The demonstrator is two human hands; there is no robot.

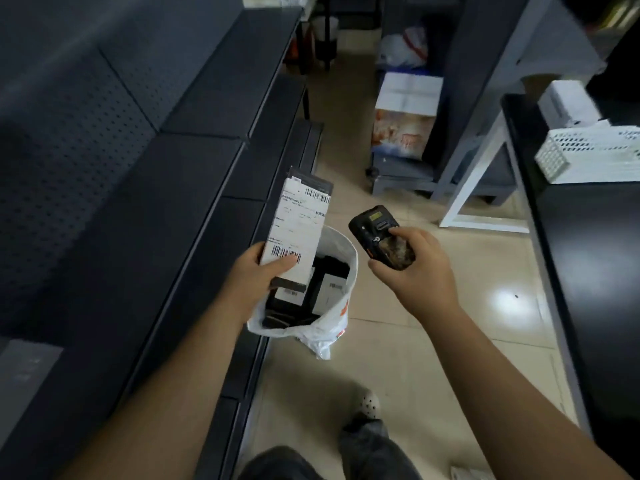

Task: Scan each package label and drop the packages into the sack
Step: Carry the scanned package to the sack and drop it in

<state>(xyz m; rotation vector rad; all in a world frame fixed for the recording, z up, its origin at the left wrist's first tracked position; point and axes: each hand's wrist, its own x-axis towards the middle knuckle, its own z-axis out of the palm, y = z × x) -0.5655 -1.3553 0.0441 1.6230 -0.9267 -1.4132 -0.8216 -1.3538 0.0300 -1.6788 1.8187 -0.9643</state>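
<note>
My left hand [258,275] pinches the package [296,230] by its lower end, long axis running toward upper frame, directly over the sack [341,271], while my right hand [415,268], just right of it, grips the scanner [381,237].

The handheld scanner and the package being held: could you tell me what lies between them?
In the head view, nothing in the air separates the package from the scanner; below the gap shows the white sack's rim.

A pale tiled floor [433,341] carries a white sack [337,306], open-topped and holding dark packages [329,271], just beside the base of dark shelving [156,202] at left. Farther back a printed box [403,126] sits on a grey wheeled cart [398,174], near a white frame [485,202]. At right, a black counter [588,254] bears a white perforated basket [588,154].
</note>
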